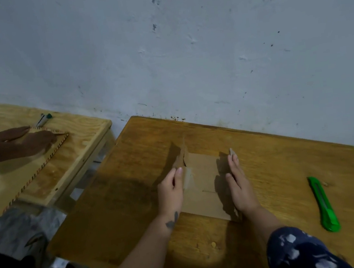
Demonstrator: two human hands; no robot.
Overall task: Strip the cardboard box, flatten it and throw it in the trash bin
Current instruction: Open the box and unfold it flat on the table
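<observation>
A small brown cardboard box (203,181) lies opened out on the wooden table (133,182), its middle panel flat and its side flaps raised. My left hand (171,191) grips the raised left flap between thumb and fingers. My right hand (238,184) lies flat with fingers straight against the right flap, whose tip sticks up past my fingertips. A strip of tape shows on the left flap near my left thumb. No trash bin is in view.
A green utility knife (324,203) lies on the table to the right. A second, lighter table (79,131) stands at the left, where another person's hands (28,138) rest on a cardboard sheet beside a marker (43,119). A white wall runs behind both tables.
</observation>
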